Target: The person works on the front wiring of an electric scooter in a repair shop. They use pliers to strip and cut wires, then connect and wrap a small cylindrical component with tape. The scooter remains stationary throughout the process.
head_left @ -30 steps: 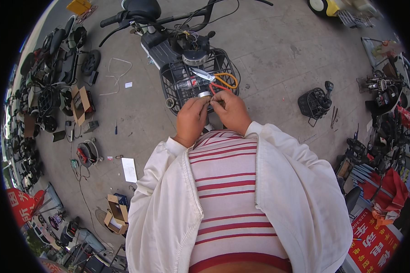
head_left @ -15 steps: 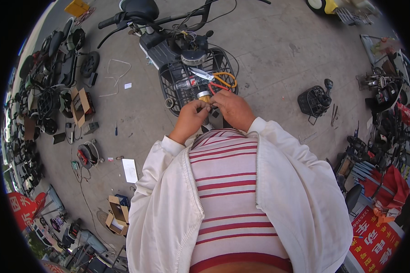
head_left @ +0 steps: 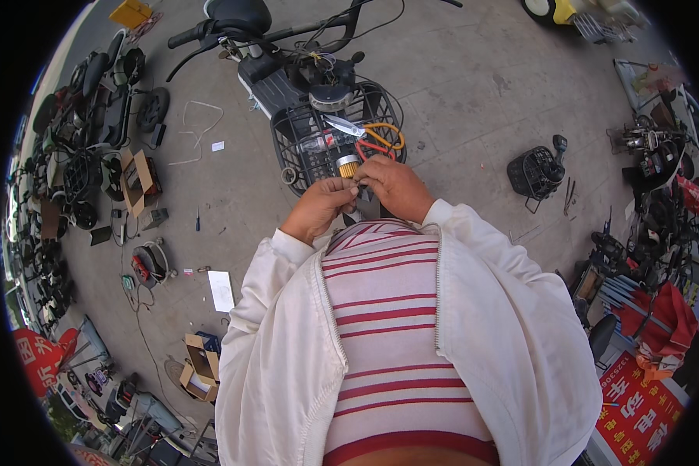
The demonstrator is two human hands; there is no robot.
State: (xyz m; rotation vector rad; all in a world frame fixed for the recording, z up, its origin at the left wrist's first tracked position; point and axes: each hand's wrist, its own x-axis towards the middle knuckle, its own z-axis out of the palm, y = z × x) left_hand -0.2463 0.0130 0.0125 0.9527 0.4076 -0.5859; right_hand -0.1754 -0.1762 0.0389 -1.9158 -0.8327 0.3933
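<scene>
My left hand (head_left: 318,208) and my right hand (head_left: 397,189) meet at the near rim of a black wire basket (head_left: 281,155) on a scooter. Both are closed, fingertips pinched together, and whatever sits between them is too small or hidden to make out. Just beyond the fingertips is a yellow ribbed cylinder with a silvery rim (head_left: 349,165). Scissors (head_left: 348,126) with an orange and a red handle lie across the basket, close to my right hand. A clear plastic bottle (head_left: 315,143) rests to their left.
Past the basket are the scooter's round headlamp (head_left: 331,97), loose wires and handlebar (head_left: 194,36). Parked scooters (head_left: 93,116), an open carton (head_left: 138,182) and a cable reel (head_left: 149,264) stand on the left. A loose black basket (head_left: 534,172) sits on the floor at right.
My left hand has tipped lower and its fingers now lie more sideways. The right fingers have shifted slightly left, with the two hands still meeting. The scissors have stayed put.
</scene>
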